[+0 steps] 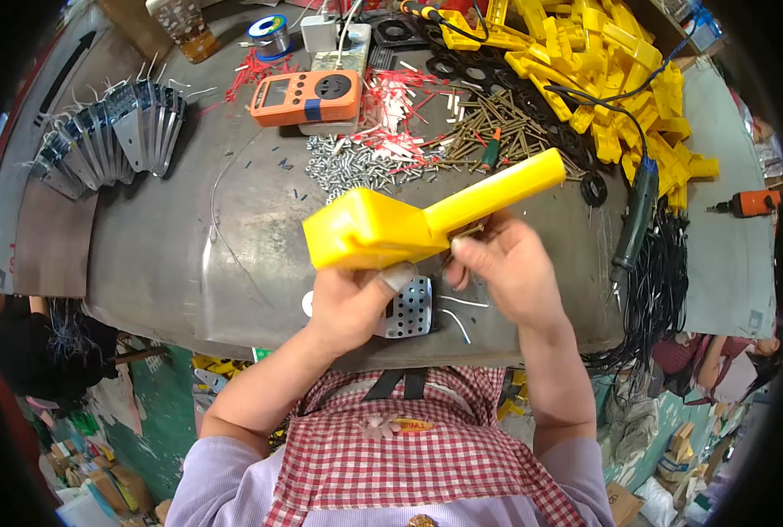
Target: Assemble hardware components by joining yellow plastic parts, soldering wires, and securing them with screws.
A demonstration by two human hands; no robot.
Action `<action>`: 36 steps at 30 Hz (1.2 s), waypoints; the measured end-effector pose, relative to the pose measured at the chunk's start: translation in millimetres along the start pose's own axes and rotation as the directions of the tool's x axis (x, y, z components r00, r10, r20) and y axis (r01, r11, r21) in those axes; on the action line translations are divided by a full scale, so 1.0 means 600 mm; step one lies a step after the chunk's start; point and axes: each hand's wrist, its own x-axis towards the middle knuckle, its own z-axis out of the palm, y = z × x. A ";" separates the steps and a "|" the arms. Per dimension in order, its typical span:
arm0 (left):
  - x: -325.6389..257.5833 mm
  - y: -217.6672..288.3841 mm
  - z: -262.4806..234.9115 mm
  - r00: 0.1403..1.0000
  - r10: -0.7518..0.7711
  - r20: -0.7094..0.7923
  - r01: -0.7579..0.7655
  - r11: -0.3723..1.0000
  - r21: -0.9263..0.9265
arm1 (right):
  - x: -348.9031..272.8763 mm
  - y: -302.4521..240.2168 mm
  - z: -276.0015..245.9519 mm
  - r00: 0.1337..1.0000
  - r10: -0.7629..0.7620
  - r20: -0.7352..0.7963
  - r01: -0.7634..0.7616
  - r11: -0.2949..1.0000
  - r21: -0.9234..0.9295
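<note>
My left hand (pixel 345 307): clamped on yellow plastic housing (pixel 369 228), near side of orange multimeter (pixel 308 98) | my right hand (pixel 516 270): half-curled beside housing's handle (pixel 501 189), at brass-coloured screw (pixel 467 232); grip I cannot tell

On the worktop (pixel 163 272), a row of plates (pixel 115 136) lies at the left, a multimeter (pixel 306 97) to its right, a solder spool (pixel 269 41) behind the multimeter. One screw heap (pixel 325 162) sits before the multimeter, a second screw heap (pixel 510 123) farther right. Piled housings (pixel 628 75) lie right rear, with a cable bundle (pixel 665 272) before them. A housing (pixel 365 228) is above the middle.
</note>
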 end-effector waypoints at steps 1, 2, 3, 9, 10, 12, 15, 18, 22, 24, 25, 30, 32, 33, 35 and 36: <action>0.008 -0.004 -0.001 0.998 -0.047 -0.041 0.039 0.983 -0.177 | -0.008 0.005 0.010 0.993 -0.111 -0.040 0.109 0.992 -0.058; 0.016 -0.008 0.000 0.992 -0.100 -0.073 0.068 0.934 -0.349 | -0.013 0.006 0.020 0.972 -0.223 -0.073 0.213 0.970 -0.120; 0.017 -0.004 0.007 0.995 -0.052 -0.089 0.005 0.886 -0.463 | -0.016 -0.002 0.033 0.892 -0.408 -0.192 0.345 0.892 -0.293; -0.001 -0.012 0.025 0.996 -0.025 -0.083 0.008 0.980 -0.200 | -0.003 0.009 0.069 0.680 -0.730 -0.070 0.648 0.643 -0.409; -0.004 -0.010 0.025 0.996 0.005 -0.092 -0.005 1.000 -0.003 | -0.004 0.009 0.072 0.681 -0.729 -0.066 0.649 0.643 -0.407; 0.002 -0.031 0.024 0.979 0.031 -0.204 -0.027 0.999 0.022 | -0.007 0.009 0.078 0.708 -0.688 -0.161 0.623 0.715 -0.315; 0.029 -0.033 0.010 0.795 0.605 -0.030 -0.570 0.763 0.304 | -0.005 -0.006 0.077 0.768 -0.548 -0.332 0.436 0.827 -0.356; 0.025 -0.017 0.017 0.805 0.593 0.031 -0.559 0.738 0.378 | 0.002 0.001 0.053 0.802 -0.506 -0.319 0.543 0.839 0.034; 0.023 -0.019 0.015 0.854 0.520 0.032 -0.487 0.774 0.404 | -0.001 0.011 0.034 0.844 -0.419 -0.334 0.465 0.883 0.068; 0.026 -0.014 0.016 0.827 0.560 0.055 -0.526 0.735 0.428 | -0.003 0.018 0.035 0.857 -0.376 -0.351 0.443 0.887 0.132; 0.031 -0.009 0.016 0.789 0.609 0.081 -0.573 0.683 0.452 | -0.001 0.021 0.039 0.868 -0.344 -0.357 0.429 0.882 0.195; 0.019 0.011 0.010 0.973 0.232 0.011 -0.195 0.791 0.580 | -0.020 0.031 0.032 0.865 -0.483 -0.133 0.341 0.762 -0.550; 0.017 0.031 0.006 0.995 -0.063 -0.075 0.070 0.993 0.100 | -0.043 -0.014 0.032 0.648 -0.742 0.168 0.250 -0.001 -0.968; 0.015 0.045 -0.006 0.975 -0.224 0.014 0.224 0.975 0.001 | -0.049 -0.033 0.029 0.654 -0.738 0.169 0.254 0.003 -0.967; 0.023 0.061 0.001 0.955 -0.225 0.193 0.277 0.911 -0.306 | -0.062 -0.063 0.027 0.723 -0.519 0.456 0.309 -0.348 -0.885; 0.024 0.063 0.003 0.937 -0.241 0.252 0.325 0.864 -0.383 | -0.069 -0.074 0.028 0.727 -0.515 0.454 0.310 -0.344 -0.886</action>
